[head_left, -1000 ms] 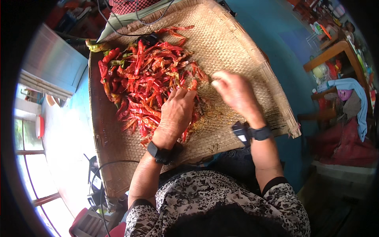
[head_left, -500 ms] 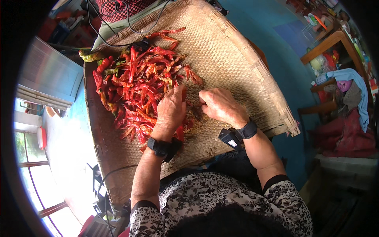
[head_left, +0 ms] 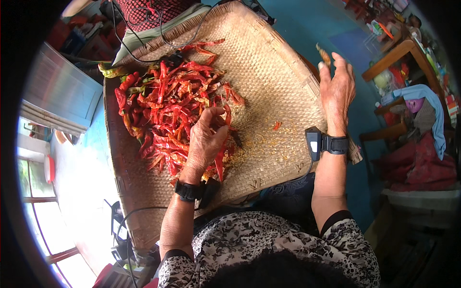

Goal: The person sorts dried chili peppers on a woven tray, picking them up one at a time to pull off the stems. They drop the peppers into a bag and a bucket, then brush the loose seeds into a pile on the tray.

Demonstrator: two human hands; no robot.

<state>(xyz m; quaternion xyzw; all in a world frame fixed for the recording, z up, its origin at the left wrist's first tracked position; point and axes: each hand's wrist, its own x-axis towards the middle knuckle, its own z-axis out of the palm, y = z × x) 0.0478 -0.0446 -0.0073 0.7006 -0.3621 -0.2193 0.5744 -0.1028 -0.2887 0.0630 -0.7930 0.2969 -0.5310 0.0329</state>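
Observation:
My left hand (head_left: 205, 139) is closed at the right edge of a heap of dried red chili peppers (head_left: 168, 103). A red chili (head_left: 227, 115) stands at its bent index finger and thumb, apparently pinched there. My right hand (head_left: 339, 89) is raised past the right rim of a woven bamboo tray (head_left: 269, 62), fingers apart. Just beyond its thumb tip is a shrivelled tan-brown pepper (head_left: 323, 54), seemingly loose in the air. Yellow seeds (head_left: 269, 141) and a small red scrap (head_left: 277, 126) lie on the weave right of my left hand.
Black cables (head_left: 139, 207) run over the tray's left and far edges. Beyond the far rim sits another person in red dotted clothing (head_left: 144, 14). At right stands a wooden chair (head_left: 391, 62) with a light blue cloth (head_left: 432, 110) and a dark red cloth (head_left: 422, 165).
My right hand has swung from beside my left hand to beyond the tray's right rim, opening. My left hand stays near the heap. A red scrap now shows on the weave.

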